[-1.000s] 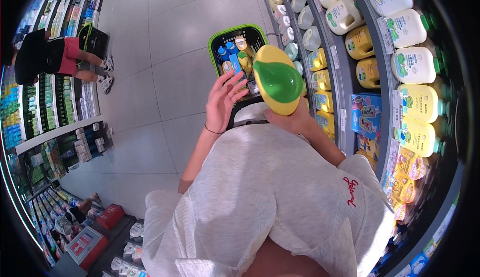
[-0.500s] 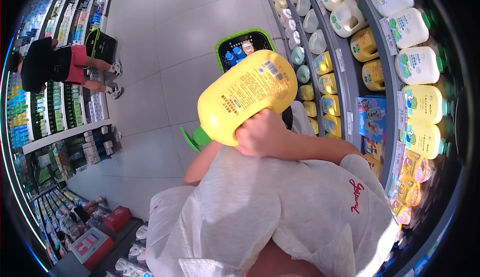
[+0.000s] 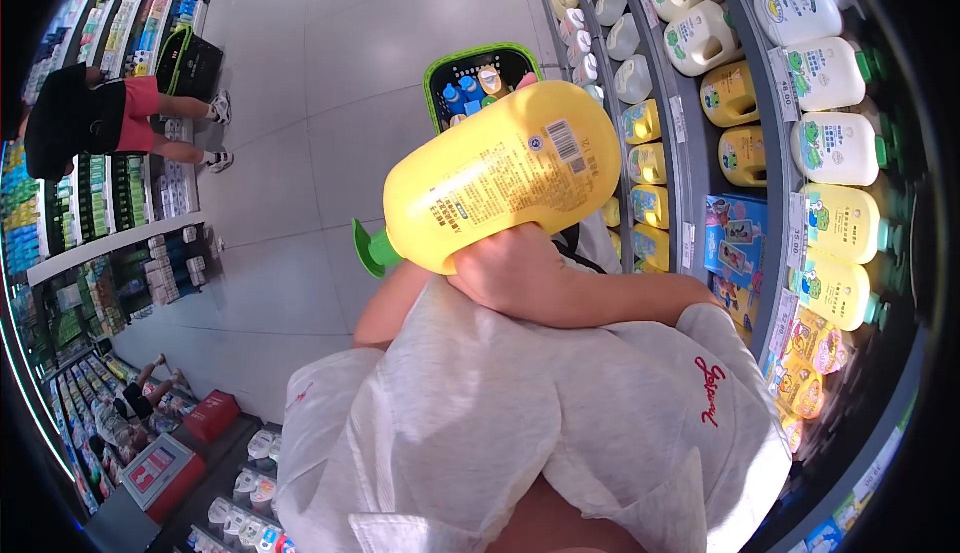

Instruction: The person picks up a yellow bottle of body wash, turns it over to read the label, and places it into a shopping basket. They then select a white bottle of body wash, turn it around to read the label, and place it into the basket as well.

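Observation:
My right hand [image 3: 512, 271] is closed on the lower side of a large yellow pump bottle [image 3: 470, 168], its fingers partly hidden by the bottle. The bottle lies tilted across my chest, its printed back label and barcode facing me. Its green pump top [image 3: 372, 248] points down to the left. My left forearm [image 3: 392, 305] runs up behind the bottle, which hides my left hand. Beyond the bottle is a black shopping basket with a green rim [image 3: 432, 88], partly covered. Blue-topped bottles [image 3: 460, 91] and other items lie in it.
Shelves on my right hold white jugs [image 3: 700, 35], yellow bottles [image 3: 838, 286] and a blue box [image 3: 735, 238]. At the left, a person in red shorts [image 3: 140, 113] stands by shelves with a black basket [image 3: 190, 63]. Grey tiled floor [image 3: 270, 153] runs between.
The yellow bottle has shifted slightly left and up, turning its label more toward me. More of the basket's contents shows. My right hand keeps its hold.

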Action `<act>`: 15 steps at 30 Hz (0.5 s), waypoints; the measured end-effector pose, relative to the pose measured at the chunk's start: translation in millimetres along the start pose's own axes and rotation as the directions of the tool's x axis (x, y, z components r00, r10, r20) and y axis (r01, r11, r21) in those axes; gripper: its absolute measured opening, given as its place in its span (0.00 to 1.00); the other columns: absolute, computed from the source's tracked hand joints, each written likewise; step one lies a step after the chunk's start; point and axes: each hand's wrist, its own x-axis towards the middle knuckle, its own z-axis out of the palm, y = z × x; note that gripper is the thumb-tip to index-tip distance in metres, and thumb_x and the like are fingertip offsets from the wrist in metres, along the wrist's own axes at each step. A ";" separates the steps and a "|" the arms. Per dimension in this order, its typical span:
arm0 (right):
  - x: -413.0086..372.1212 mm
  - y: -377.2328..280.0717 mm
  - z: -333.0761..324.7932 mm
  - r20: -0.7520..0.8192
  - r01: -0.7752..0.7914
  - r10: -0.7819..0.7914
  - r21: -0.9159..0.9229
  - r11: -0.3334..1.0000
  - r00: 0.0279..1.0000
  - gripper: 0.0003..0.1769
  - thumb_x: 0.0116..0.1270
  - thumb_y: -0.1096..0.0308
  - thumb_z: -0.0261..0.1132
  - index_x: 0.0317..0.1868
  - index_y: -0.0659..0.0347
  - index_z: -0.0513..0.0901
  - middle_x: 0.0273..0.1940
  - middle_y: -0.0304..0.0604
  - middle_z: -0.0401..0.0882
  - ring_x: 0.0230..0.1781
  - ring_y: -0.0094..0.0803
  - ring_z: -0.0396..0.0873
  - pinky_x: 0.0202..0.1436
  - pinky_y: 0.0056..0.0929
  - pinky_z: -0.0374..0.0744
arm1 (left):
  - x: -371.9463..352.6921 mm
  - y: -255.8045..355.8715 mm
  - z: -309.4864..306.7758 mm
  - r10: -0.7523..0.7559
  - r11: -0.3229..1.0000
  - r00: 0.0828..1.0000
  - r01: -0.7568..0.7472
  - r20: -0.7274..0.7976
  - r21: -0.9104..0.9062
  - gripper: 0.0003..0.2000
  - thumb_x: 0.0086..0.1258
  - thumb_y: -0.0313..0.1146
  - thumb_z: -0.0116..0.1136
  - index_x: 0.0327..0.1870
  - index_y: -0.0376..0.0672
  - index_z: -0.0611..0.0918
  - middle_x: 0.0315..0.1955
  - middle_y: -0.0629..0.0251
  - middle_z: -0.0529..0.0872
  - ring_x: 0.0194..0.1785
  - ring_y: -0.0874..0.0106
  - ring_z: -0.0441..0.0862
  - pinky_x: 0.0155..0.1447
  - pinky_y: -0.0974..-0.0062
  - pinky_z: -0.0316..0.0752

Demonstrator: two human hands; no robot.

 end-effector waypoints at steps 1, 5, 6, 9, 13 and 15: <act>-2.4 -2.2 -0.7 0.088 -0.016 0.015 0.008 1.000 0.996 0.06 0.44 0.67 0.62 0.18 0.60 0.78 0.15 0.43 0.73 0.14 0.32 0.73 0.16 0.31 0.71 | -0.5 -1.0 -0.7 -0.003 1.000 1.000 0.003 0.006 -0.009 0.24 0.72 0.45 0.41 0.64 0.40 0.65 0.60 0.57 0.71 0.61 0.65 0.71 0.64 0.63 0.66; -7.2 -8.1 -17.6 0.265 -0.160 0.055 0.394 0.905 0.963 0.12 0.58 0.64 0.61 0.28 0.67 0.80 0.21 0.49 0.78 0.19 0.41 0.79 0.25 0.36 0.78 | 1.0 -5.0 -1.7 -0.027 0.997 0.999 0.028 0.020 -0.065 0.24 0.72 0.45 0.41 0.64 0.41 0.65 0.60 0.58 0.71 0.61 0.65 0.71 0.64 0.63 0.66; -6.6 -6.6 -19.2 0.267 -0.158 0.052 0.395 0.905 0.962 0.12 0.58 0.64 0.61 0.28 0.67 0.80 0.21 0.49 0.78 0.19 0.41 0.79 0.25 0.36 0.78 | 0.5 -6.7 -1.9 -0.032 0.996 0.999 0.034 0.027 -0.078 0.24 0.72 0.45 0.41 0.64 0.41 0.65 0.60 0.58 0.71 0.61 0.65 0.71 0.64 0.63 0.66; -3.2 -4.4 -25.0 0.482 -0.249 0.023 0.411 0.877 0.876 0.18 0.66 0.58 0.55 0.36 0.67 0.79 0.25 0.53 0.80 0.23 0.48 0.80 0.27 0.38 0.79 | 1.1 -12.4 -4.0 -0.050 0.992 0.998 0.053 0.032 -0.118 0.24 0.72 0.45 0.41 0.64 0.41 0.65 0.60 0.58 0.71 0.61 0.65 0.71 0.64 0.63 0.65; 3.2 -4.5 -34.1 0.573 -0.245 0.059 0.253 0.936 0.817 0.21 0.67 0.58 0.55 0.37 0.73 0.76 0.26 0.56 0.79 0.23 0.50 0.80 0.28 0.40 0.79 | 6.4 -15.0 -9.6 -0.059 0.986 0.997 0.066 0.050 -0.153 0.24 0.72 0.46 0.41 0.64 0.41 0.65 0.60 0.58 0.71 0.61 0.66 0.71 0.64 0.63 0.65; 5.0 -4.9 -35.8 0.592 -0.256 0.053 0.264 0.930 0.804 0.22 0.67 0.58 0.54 0.38 0.75 0.75 0.25 0.56 0.79 0.23 0.50 0.80 0.28 0.40 0.79 | 7.2 -16.5 -11.0 -0.073 0.982 0.996 0.082 0.058 -0.173 0.24 0.72 0.46 0.41 0.64 0.41 0.65 0.60 0.58 0.71 0.61 0.66 0.71 0.64 0.63 0.65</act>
